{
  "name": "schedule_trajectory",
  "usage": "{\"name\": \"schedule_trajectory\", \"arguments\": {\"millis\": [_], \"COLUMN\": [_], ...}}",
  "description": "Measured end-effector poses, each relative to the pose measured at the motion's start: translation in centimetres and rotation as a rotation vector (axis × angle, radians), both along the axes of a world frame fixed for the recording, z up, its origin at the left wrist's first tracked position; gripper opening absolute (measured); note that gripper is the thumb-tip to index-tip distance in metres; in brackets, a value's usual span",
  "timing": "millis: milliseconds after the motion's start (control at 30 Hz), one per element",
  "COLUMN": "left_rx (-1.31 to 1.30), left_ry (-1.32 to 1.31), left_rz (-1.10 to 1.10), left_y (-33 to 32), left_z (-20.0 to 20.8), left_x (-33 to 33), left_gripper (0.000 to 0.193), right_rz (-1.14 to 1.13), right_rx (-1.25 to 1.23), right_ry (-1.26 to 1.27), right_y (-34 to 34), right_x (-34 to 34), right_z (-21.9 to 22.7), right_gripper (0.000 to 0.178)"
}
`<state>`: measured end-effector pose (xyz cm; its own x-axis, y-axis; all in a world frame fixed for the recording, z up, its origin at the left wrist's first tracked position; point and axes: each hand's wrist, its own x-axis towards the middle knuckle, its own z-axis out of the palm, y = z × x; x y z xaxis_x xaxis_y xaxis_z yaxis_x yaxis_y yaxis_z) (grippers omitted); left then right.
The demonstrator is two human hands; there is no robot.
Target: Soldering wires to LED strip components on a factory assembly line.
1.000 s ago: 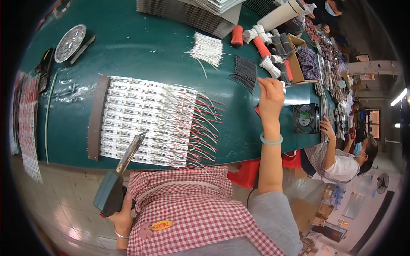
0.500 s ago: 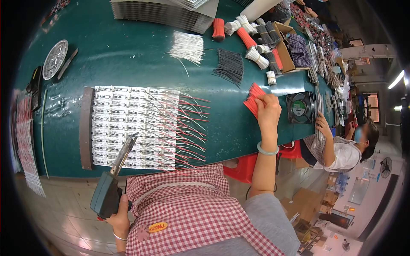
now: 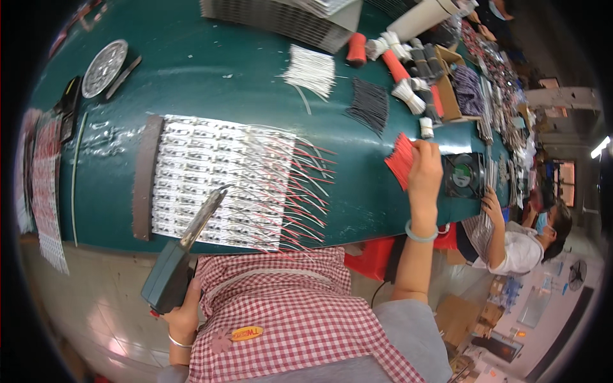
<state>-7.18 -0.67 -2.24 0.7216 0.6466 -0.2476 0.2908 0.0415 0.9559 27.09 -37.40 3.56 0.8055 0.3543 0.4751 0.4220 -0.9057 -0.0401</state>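
Note:
My left hand (image 3: 184,314) is wrapped round the handle of a dark green soldering gun (image 3: 167,276). Its long metal tip slants up over a panel of small white circuit boards (image 3: 191,153) on the table. Red, white and dark wires (image 3: 311,191) stick out past the panel's right edge, and a brown bar (image 3: 147,179) lies along its left edge. Farther right, my right hand (image 3: 426,175) pinches at the right side of a pile of short red wires (image 3: 398,159). The fingertips partly hide what they grip.
White wires (image 3: 311,71) and black wires (image 3: 369,105) lie beyond, with bundled wires (image 3: 408,96) and a cardboard box (image 3: 448,83) behind. A small black fan (image 3: 464,175) stands right of my hand. A round metal dish (image 3: 105,68) sits far left. A co-worker (image 3: 511,246) is at right.
The whole view has shifted, so the table's things appear farther right. My right hand stays at the red wires; my left still holds the soldering gun over the panel.

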Motion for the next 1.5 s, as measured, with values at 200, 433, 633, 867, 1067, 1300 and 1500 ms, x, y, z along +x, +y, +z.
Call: {"name": "schedule_trajectory", "arguments": {"millis": [200, 433, 633, 867, 1067, 1300, 1500], "left_rx": [-0.008, 0.075, -0.012, -0.16, -0.049, 0.238, 0.287], "left_ry": [-0.08, -0.276, -0.222, -0.175, -0.1, -0.132, -0.124], "left_rz": [-0.045, -0.041, -0.027, -0.004, -0.111, -0.259, -0.284], "left_y": [1.5, 2.2, 2.7, 3.6, 4.1, 4.6, 4.3], "left_z": [0.6, 1.9, 1.3, 1.8, 2.7, 2.8, 2.4], "left_x": [1.2, 4.0, 5.5, 8.8, 10.3, 12.6, 13.0], "left_gripper": [0.045, 0.047, 0.054, 0.053, 0.031, 0.026, 0.021], "right_rz": [0.238, 0.302, 0.314, 0.622, 0.637, 0.656, 0.66], "right_rx": [-0.343, -0.693, -0.433, 0.227, 0.211, 0.163, 0.163], "right_ry": [0.174, 0.273, 0.349, 0.36, 0.349, 0.337, 0.34], "right_y": [6.0, 10.5, 13.5, 22.1, 23.3, 23.2, 23.0], "right_x": [0.2, 2.5, 1.7, -2.1, -2.7, -2.5, -2.5], "right_z": [4.2, 2.5, 4.2, -0.1, -3.4, -4.1, -4.2], "right_gripper": [0.016, 0.01, 0.021, 0.026, 0.029, 0.033, 0.035]}}
